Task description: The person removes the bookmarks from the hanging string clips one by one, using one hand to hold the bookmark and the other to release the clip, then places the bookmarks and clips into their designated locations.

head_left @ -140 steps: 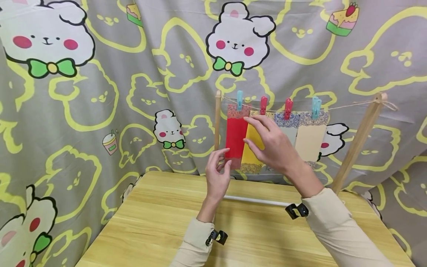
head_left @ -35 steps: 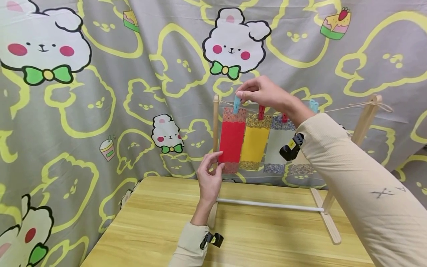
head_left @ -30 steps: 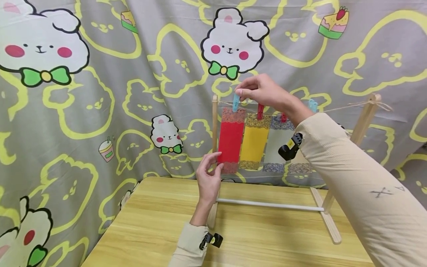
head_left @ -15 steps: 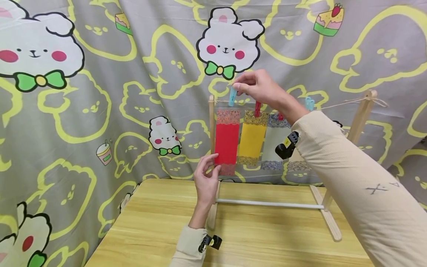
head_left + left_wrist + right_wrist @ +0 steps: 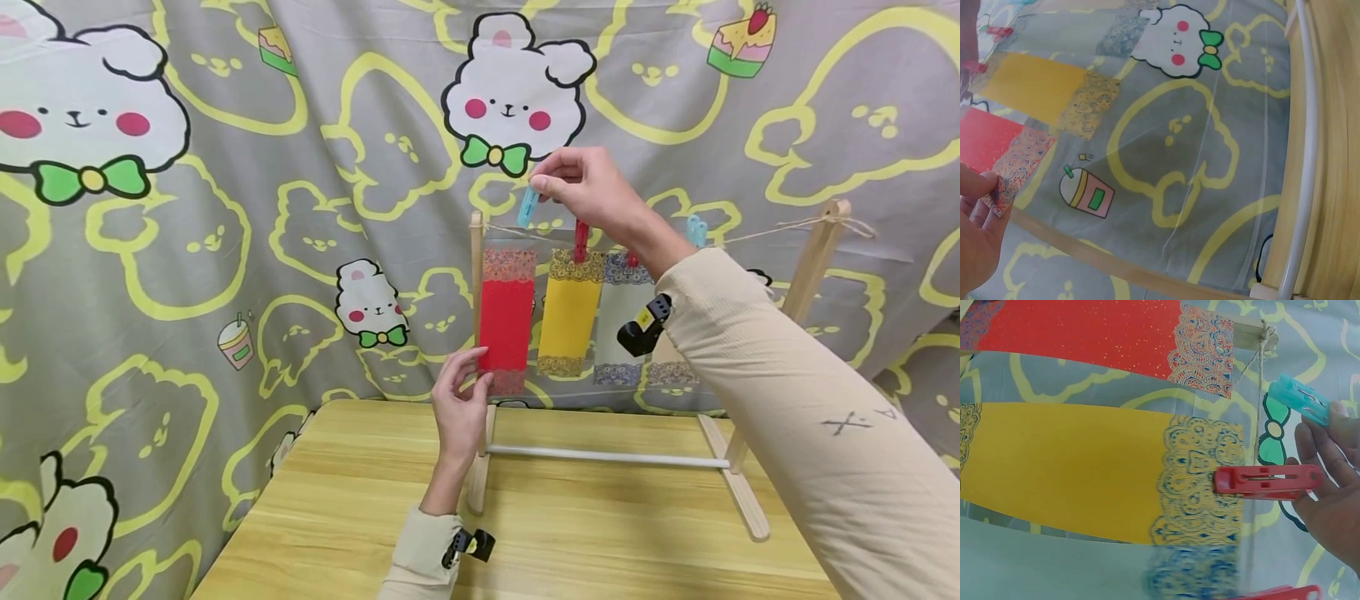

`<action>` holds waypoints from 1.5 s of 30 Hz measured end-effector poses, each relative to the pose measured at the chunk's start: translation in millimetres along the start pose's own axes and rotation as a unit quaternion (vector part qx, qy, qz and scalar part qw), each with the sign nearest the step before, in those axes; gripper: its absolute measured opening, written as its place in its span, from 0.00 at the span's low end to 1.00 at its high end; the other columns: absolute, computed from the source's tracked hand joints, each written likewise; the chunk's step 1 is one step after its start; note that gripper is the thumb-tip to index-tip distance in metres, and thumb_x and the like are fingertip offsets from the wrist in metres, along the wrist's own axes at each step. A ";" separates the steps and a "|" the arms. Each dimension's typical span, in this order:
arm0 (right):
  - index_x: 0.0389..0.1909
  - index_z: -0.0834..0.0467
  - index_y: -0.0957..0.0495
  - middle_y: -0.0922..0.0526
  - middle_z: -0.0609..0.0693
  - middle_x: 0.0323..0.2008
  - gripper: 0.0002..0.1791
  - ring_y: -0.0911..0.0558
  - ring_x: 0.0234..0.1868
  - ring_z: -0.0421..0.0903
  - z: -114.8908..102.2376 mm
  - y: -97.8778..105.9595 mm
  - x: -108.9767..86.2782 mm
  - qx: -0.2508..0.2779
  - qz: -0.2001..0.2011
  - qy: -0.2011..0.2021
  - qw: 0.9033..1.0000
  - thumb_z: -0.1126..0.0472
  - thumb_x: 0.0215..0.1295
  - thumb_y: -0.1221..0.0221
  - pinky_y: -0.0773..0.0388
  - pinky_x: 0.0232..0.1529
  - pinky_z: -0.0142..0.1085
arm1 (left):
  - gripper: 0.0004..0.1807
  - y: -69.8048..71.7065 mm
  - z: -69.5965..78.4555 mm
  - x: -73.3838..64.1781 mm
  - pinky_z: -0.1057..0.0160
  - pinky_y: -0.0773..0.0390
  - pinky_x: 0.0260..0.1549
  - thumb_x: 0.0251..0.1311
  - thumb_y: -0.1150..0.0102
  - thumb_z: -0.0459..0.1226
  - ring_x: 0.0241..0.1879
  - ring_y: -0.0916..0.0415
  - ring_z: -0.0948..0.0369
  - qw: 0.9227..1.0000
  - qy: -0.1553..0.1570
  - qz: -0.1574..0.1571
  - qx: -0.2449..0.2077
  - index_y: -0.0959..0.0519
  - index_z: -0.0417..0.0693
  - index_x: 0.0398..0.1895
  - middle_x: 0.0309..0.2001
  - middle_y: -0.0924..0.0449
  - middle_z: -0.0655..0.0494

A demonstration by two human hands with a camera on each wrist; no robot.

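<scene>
My left hand (image 5: 459,412) pinches the lower left edge of a red paper strip (image 5: 507,325) with patterned ends; in the left wrist view the thumb (image 5: 977,182) lies over its patterned end. No clip sits on the strip's top edge, which hangs just below the string. Up above it, my right hand (image 5: 592,187) pinches a light blue clothespin (image 5: 528,207) between thumb and fingers, apart from the strip. The right wrist view shows this blue clothespin (image 5: 1300,400) clear of the paper. Beside the red strip hangs a yellow strip (image 5: 570,317), held by a red clothespin (image 5: 1266,480).
A string (image 5: 787,224) runs between two wooden posts (image 5: 810,267). Grey-blue (image 5: 618,325) and cream (image 5: 672,367) strips hang farther right, partly behind the right arm. A white rod (image 5: 600,455) joins the stand's feet on the wooden table (image 5: 337,500). A patterned curtain (image 5: 405,208) hangs behind.
My right hand rose from beside the strips to the blue clothespin, gripped it and pulled it up off the red strip and string. The red strip, still in my left hand, shifted slightly left.
</scene>
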State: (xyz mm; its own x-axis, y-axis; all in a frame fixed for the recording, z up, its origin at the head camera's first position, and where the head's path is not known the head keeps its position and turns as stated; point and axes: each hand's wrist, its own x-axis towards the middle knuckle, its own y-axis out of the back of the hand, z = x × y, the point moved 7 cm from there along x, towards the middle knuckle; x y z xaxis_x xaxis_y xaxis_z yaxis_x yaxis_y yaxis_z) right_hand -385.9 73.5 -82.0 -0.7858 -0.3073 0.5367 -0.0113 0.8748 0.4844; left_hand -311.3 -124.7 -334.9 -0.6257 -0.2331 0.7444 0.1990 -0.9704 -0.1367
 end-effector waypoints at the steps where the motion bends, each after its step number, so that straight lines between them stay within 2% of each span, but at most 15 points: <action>1: 0.50 0.64 0.18 0.13 0.51 0.39 0.14 0.18 0.42 0.45 -0.5 0.8 -0.4 0.000 0.003 0.001 1.000 0.58 0.74 0.39 0.24 0.52 0.39 | 0.22 0.5 0.6 -0.2 0.65 0.14 0.36 0.57 0.35 0.16 0.46 0.16 0.47 1.000 0.000 -0.001 0.000 0.16 0.40 0.53 0.49 0.20 0.43; 8: 0.53 0.66 0.18 0.13 0.51 0.40 0.16 0.17 0.42 0.45 -5.8 5.0 -4.4 0.002 0.008 0.013 1.000 0.58 0.75 0.39 0.23 0.54 0.40 | 0.23 2.8 5.2 -1.4 0.60 0.13 0.36 0.56 0.35 0.15 0.46 0.17 0.46 1.000 -0.004 -0.002 -0.001 0.17 0.39 0.53 0.50 0.20 0.42; 15: 0.56 0.66 0.20 0.13 0.54 0.45 0.18 0.17 0.44 0.45 -9.2 8.9 -10.3 0.002 0.010 0.012 1.000 0.56 0.76 0.41 0.23 0.60 0.41 | 0.23 6.4 11.0 -1.5 0.64 0.14 0.35 0.55 0.35 0.15 0.45 0.17 0.43 1.000 -0.014 -0.006 -0.006 0.18 0.34 0.54 0.51 0.21 0.38; 23: 0.56 0.63 0.19 0.13 0.53 0.46 0.19 0.16 0.48 0.45 -14.5 12.8 -22.1 0.021 0.023 0.029 0.999 0.54 0.74 0.38 0.24 0.50 0.34 | 0.23 14.4 14.2 -3.6 0.66 0.14 0.35 0.55 0.35 0.15 0.45 0.17 0.44 1.000 -0.019 -0.005 -0.008 0.17 0.35 0.54 0.50 0.21 0.39; 32: 0.55 0.65 0.19 0.13 0.53 0.51 0.18 0.14 0.51 0.45 -15.2 26.7 -43.9 0.016 0.059 0.050 0.997 0.57 0.72 0.36 0.21 0.58 0.34 | 0.22 11.7 23.9 -1.8 0.64 0.13 0.34 0.57 0.35 0.17 0.46 0.17 0.47 0.999 -0.029 -0.018 -0.011 0.19 0.34 0.56 0.52 0.22 0.39; 38: 0.55 0.64 0.18 0.13 0.52 0.48 0.17 0.14 0.47 0.41 -13.1 31.4 -54.0 0.033 0.071 0.063 0.995 0.59 0.71 0.35 0.21 0.57 0.33 | 0.22 14.1 25.9 -2.3 0.64 0.13 0.36 0.58 0.35 0.17 0.46 0.17 0.47 0.999 -0.027 -0.022 -0.006 0.18 0.36 0.56 0.52 0.21 0.41; 45: 0.56 0.63 0.18 0.13 0.52 0.48 0.17 0.14 0.48 0.41 -10.1 32.8 -65.3 0.017 0.075 0.075 0.994 0.59 0.72 0.36 0.21 0.56 0.31 | 0.23 16.8 28.1 -4.7 0.63 0.13 0.36 0.57 0.35 0.16 0.46 0.17 0.50 0.999 -0.022 -0.025 -0.004 0.18 0.36 0.56 0.52 0.21 0.41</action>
State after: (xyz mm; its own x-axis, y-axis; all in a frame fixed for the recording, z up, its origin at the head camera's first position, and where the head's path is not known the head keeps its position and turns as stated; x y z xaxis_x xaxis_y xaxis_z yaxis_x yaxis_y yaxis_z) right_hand -328.7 118.4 -94.1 -0.6792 -0.2228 0.6993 0.0766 0.9261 0.3694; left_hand -283.9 -138.1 -322.3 -0.6004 -0.1823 0.7787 0.1630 -0.9811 -0.1041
